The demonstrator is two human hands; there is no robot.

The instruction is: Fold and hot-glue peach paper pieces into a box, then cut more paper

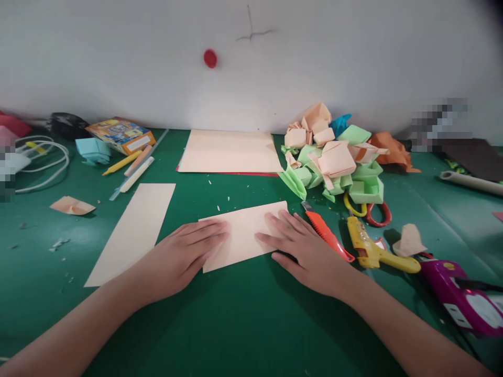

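A peach sheet of paper (239, 238), apparently folded along its far edge, lies slightly slanted on the green table. Flat on its left end rests my left hand (192, 251), fingers stretched out. My right hand (294, 243) presses on the right end with its fingers spread. To the left is a peach paper strip (135, 230), partly behind my left forearm. Just beyond my right hand lies an orange box cutter (328, 235), its blade end pointing away from me.
A stack of coloured paper (231, 152) lies by the wall. Folded paper pieces (336, 157) are heaped at the back right, near scissors (379, 213), a yellow glue gun (373, 251) and a purple power strip (459, 298). Markers (137, 173) and a box (121, 135) sit back left.
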